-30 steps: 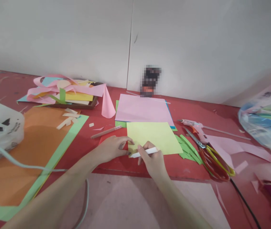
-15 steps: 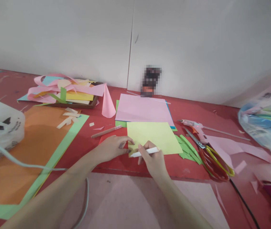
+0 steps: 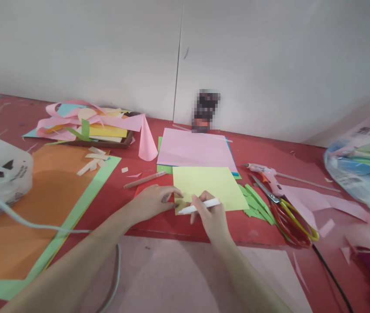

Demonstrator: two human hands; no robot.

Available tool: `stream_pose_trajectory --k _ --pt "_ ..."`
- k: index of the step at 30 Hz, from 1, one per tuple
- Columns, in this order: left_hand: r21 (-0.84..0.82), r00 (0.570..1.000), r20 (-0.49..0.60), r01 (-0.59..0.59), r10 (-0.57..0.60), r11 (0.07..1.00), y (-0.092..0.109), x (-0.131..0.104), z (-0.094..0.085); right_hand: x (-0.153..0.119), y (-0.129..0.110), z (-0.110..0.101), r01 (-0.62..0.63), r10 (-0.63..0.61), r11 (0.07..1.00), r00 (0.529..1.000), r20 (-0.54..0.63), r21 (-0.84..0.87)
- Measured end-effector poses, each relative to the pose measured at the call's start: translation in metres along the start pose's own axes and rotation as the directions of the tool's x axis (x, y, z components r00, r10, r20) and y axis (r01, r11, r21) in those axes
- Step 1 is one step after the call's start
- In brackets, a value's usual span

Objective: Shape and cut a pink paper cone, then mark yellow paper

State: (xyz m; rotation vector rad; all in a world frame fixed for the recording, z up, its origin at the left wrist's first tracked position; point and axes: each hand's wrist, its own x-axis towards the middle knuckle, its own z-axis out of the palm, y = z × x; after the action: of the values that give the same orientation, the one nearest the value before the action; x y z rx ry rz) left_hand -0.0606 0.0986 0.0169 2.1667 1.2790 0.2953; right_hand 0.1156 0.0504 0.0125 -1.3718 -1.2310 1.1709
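Note:
A sheet of yellow paper [image 3: 214,184] lies on the red table, partly over a stack of pink paper [image 3: 194,148]. My left hand [image 3: 154,202] rests at its near left corner, finger and thumb curved and apart, fingertips touching the sheet. A small darker patch shows by those fingertips; I cannot make out what it is. In my right hand [image 3: 212,219] a white marker pen [image 3: 199,206] is gripped, held slanted with its tip at the paper near the left fingertips. A brown pen [image 3: 144,180] lies just beyond my left hand.
Scissors [image 3: 294,221], a pink glue gun [image 3: 266,174] and green paper strips [image 3: 258,204] lie to the right. A pink paper cone [image 3: 147,141] stands beside a tray of scraps [image 3: 106,142]. At left are a white plastic bag [image 3: 2,178] and orange paper [image 3: 51,187].
The marker pen and my right hand have shifted slightly right, with the tip staying near the paper's left corner. My left hand has hardly moved.

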Motion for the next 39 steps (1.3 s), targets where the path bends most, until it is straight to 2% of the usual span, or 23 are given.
stream_pose_trajectory --k 3,6,10,16,24,39 --pt "0.008 0.996 -0.092 0.005 -0.004 1.0 -0.002 0.004 0.0 0.004 0.003 -0.002 -0.002 0.011 0.988 0.998 -0.058 0.156" --pt "0.023 0.985 -0.169 -0.029 0.032 0.999 -0.006 0.008 -0.001 0.004 0.003 -0.001 0.02 -0.001 0.978 0.996 -0.088 0.209" --pt "0.028 0.981 -0.178 -0.073 0.077 0.997 -0.01 0.011 -0.002 -0.001 -0.001 0.002 0.069 -0.05 0.974 0.995 -0.092 0.216" --pt "0.058 0.98 -0.164 -0.104 0.112 0.993 -0.01 0.01 -0.003 -0.005 -0.001 0.004 0.08 -0.081 0.993 0.997 0.014 0.091" --pt "0.08 0.989 -0.119 -0.074 0.083 0.994 -0.005 0.007 -0.007 -0.007 -0.005 0.006 0.013 -0.009 0.994 0.999 0.037 -0.109" --pt "0.069 0.989 -0.117 -0.085 0.093 0.994 -0.006 0.007 -0.007 -0.008 -0.005 0.008 0.032 -0.023 0.98 0.999 0.047 -0.196"
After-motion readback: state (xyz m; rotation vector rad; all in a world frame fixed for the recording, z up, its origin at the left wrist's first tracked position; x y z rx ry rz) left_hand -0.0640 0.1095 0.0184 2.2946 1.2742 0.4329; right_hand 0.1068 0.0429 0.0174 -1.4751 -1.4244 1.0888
